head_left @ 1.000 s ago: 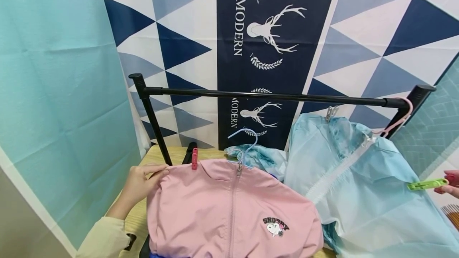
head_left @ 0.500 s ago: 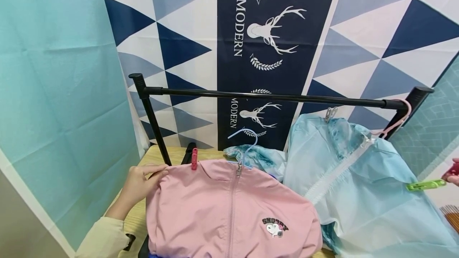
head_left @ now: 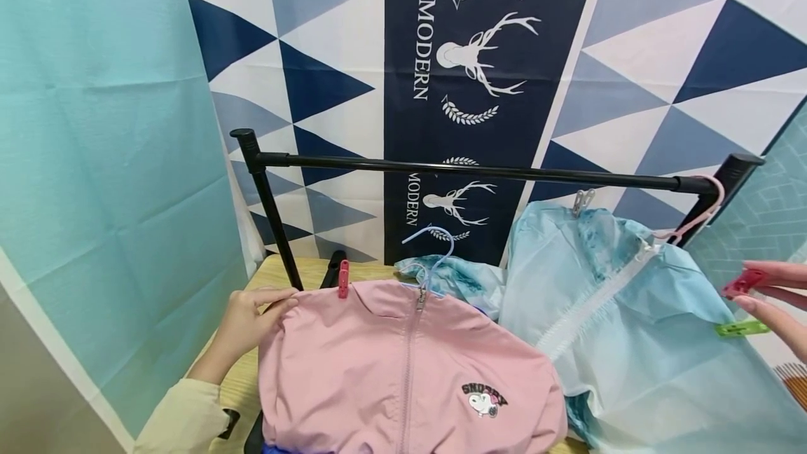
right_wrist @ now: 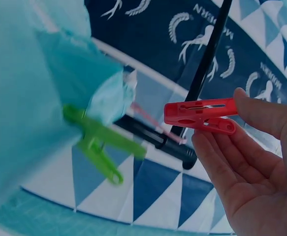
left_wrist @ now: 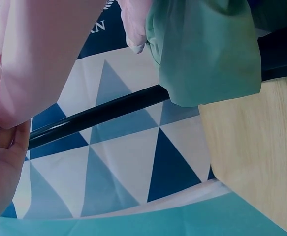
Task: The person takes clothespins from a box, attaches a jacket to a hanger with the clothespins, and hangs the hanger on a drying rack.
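Note:
My left hand point(head_left: 248, 324) pinches the left shoulder of a pink jacket point(head_left: 353, 363). A red clothespin point(head_left: 343, 279) clips that jacket near its collar, and a blue hanger hook point(head_left: 435, 240) rises from the neck. In the left wrist view the left hand point(left_wrist: 3, 157) grips the pink fabric at the edge. At the far right my right hand point(head_left: 778, 296) pinches another red clothespin point(right_wrist: 200, 115) between thumb and fingers, apart from any cloth. Beside it, a green clothespin point(right_wrist: 101, 140) is clipped on the light blue jacket point(head_left: 637, 342).
A black rail point(head_left: 454, 168) spans behind the clothes. A pink hanger point(head_left: 700, 212) hooks over its right end. A grey clothespin point(head_left: 583, 202) grips the blue jacket's top. Below lies a wooden tabletop point(left_wrist: 256, 147); a patterned curtain point(head_left: 334, 40) hangs behind.
My right hand has come further into view from the right edge, carrying the red clothespin left past the green one. The left hand stays on the pink jacket.

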### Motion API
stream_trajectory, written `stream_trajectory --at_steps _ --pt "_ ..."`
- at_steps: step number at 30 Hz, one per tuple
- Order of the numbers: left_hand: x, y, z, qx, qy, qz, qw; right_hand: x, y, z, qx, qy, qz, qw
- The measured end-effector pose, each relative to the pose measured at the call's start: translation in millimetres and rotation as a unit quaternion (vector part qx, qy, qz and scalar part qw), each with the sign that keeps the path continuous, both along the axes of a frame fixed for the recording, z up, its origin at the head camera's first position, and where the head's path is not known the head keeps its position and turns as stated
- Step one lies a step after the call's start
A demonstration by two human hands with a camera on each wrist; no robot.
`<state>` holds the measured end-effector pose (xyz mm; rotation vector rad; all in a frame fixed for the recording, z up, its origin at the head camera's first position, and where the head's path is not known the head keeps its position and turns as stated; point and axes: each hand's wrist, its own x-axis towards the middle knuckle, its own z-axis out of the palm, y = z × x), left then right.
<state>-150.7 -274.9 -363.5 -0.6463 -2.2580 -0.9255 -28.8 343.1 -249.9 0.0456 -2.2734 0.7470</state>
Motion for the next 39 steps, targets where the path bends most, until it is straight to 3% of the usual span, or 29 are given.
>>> stream_trajectory --at_steps 4,8,12,18,24,39 --pt "-1.3 0 -0.9 0.001 -0.002 0.001 1.0000 3.9 -28 14.3 0.012 -0.008 0.007 1.000" --pt "-2.9 -1 -2.2 0.001 -0.007 0.001 1.0000 2.1 -44 16.9 0.022 -0.015 0.027 0.999" --pt "-1.8 -1 -2.8 -0.002 -0.009 0.005 0.9999 0.2 -57 13.1 0.031 -0.025 0.040 0.998" --pt "0.8 -1 -2.4 0.001 0.007 0.005 1.0000 -4.2 -79 6.6 0.077 0.005 0.063 0.995" --pt "1.1 0 -0.2 -0.003 0.026 0.004 0.9996 -8.5 -93 2.1 0.080 0.004 0.082 0.993" --pt "1.5 0 -0.7 0.001 0.017 0.010 0.9998 -25.1 -112 -9.4 0.065 -0.019 0.134 0.989"
